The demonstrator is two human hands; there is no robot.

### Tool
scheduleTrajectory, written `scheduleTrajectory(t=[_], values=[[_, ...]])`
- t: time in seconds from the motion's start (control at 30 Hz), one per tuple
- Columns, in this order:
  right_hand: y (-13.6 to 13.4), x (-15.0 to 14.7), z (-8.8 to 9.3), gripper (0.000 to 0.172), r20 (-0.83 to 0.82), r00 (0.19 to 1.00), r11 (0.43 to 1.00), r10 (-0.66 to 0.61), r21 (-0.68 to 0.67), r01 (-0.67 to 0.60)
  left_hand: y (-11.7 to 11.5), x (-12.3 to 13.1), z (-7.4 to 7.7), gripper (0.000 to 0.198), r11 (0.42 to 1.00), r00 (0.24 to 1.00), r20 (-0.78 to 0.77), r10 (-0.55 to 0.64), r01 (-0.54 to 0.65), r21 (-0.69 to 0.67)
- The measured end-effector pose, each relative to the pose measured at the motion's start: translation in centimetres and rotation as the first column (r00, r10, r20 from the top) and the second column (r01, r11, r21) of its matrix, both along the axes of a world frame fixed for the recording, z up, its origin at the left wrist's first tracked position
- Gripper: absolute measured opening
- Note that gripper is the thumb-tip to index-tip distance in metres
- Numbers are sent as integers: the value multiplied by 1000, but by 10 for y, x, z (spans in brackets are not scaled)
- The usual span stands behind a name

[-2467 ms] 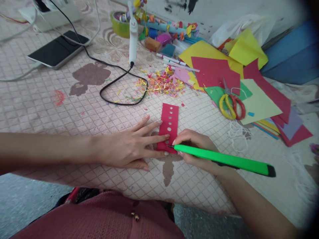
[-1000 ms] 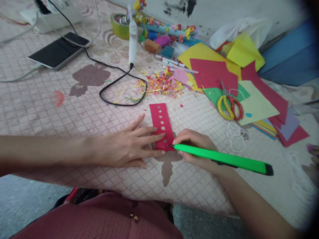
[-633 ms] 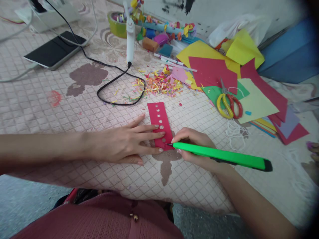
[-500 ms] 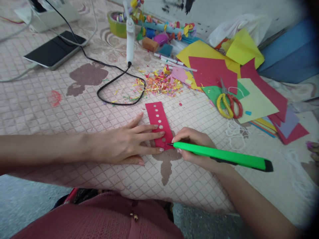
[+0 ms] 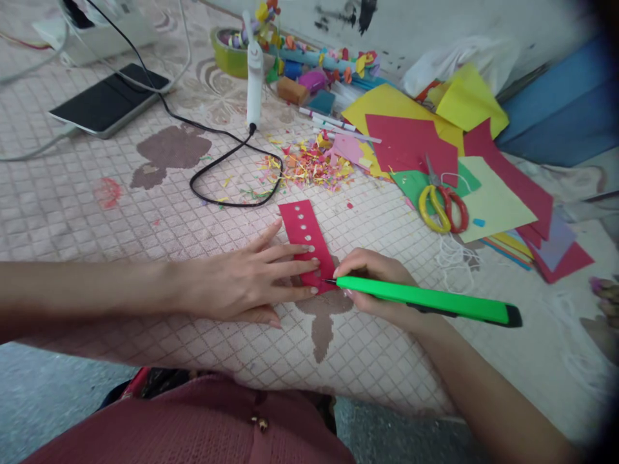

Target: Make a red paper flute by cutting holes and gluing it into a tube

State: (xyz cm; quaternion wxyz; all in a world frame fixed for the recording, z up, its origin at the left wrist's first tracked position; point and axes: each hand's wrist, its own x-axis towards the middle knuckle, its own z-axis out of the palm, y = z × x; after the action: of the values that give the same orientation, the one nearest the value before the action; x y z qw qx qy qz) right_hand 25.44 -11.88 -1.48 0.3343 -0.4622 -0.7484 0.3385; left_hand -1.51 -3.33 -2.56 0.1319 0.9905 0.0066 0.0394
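Note:
A red paper strip [image 5: 309, 225] with a row of several round holes lies on the patterned tablecloth. My left hand [image 5: 242, 278] is spread flat, its fingertips pressing on the lower part of the strip and hiding some of it. In my right hand [image 5: 372, 274] is a green utility knife [image 5: 430, 298], gripped near its front end like a pen. Its thin blade tip points left and meets the strip near the bottom edge, beside my left fingertips. Whether the tip has cut through there I cannot tell.
Paper scraps [image 5: 314, 164] and a looped black cable lie beyond the strip, below a white glue gun [image 5: 254, 87]. Scissors [image 5: 443, 203] rest on coloured paper sheets [image 5: 411, 145] at right, beside white string [image 5: 457, 261]. A dark tablet [image 5: 109, 100] is at upper left.
The knife's rear end has swung slightly left and up, while its tip stays near the same spot on the strip. The whole view has shifted slightly. My left hand still presses the paper.

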Motion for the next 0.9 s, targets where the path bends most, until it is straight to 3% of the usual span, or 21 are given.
scheduleTrajectory(t=[0.47,0.9], values=[[0,1,-2,21,-6,1000,1000,-1,9,1,-5,-1,-1,55,998,999,2,42,-41,-52],[0,-1,3,24,7,1000,1000,-16,-22,16,-20,2,1,59,990,991,61,119,-123,65]])
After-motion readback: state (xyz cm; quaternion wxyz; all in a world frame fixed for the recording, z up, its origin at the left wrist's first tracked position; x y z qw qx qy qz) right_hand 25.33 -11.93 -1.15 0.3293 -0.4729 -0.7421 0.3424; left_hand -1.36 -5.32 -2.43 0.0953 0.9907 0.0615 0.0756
